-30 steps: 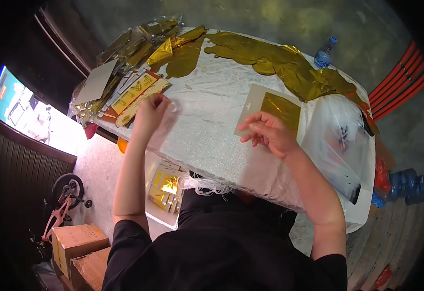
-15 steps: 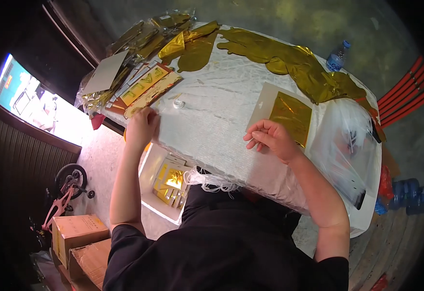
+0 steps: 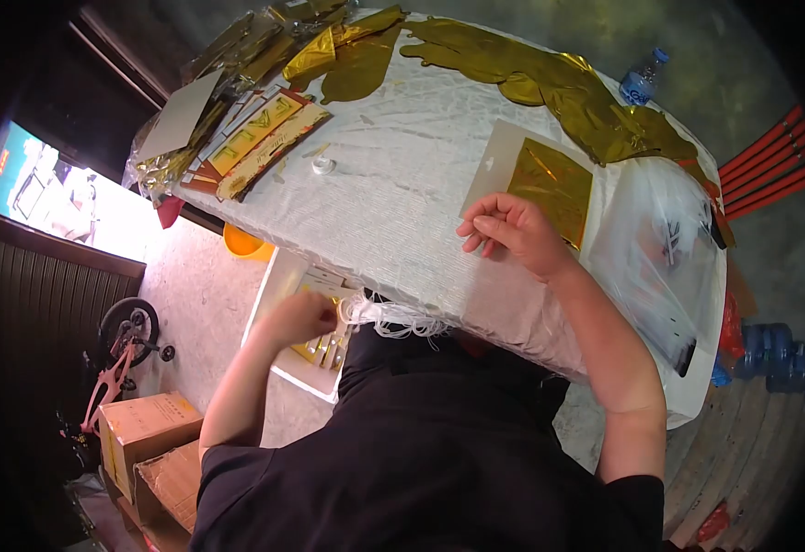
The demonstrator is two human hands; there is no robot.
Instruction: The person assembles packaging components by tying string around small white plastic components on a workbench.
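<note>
My left hand [image 3: 303,318] is below the table's near edge, over the white box [image 3: 285,375] with gold packets inside, and beside a bundle of white strings [image 3: 393,317]. Its fingers are curled closed; whatever they hold is hidden. Above the white-covered table [image 3: 393,198], my right hand [image 3: 511,232] has its thumb pressed near its curled fingers; anything between them is too small to name. Just behind it lies a pale card [image 3: 504,147] with a gold packet [image 3: 554,189]. A small white roll [image 3: 323,166] rests on the table's left part.
Decorated cards [image 3: 269,138] and plastic-wrapped gold packs [image 3: 237,55] lie at the left. Gold foil pieces [image 3: 540,87] line the far edge, near a water bottle [image 3: 642,81]. A clear plastic bag [image 3: 646,248] is at the right. Cardboard boxes [image 3: 149,428] stand lower left.
My left hand has moved from the table's edge down and right to the white box and strings. My right hand has kept nearly the same pose. The view has shifted slightly.
</note>
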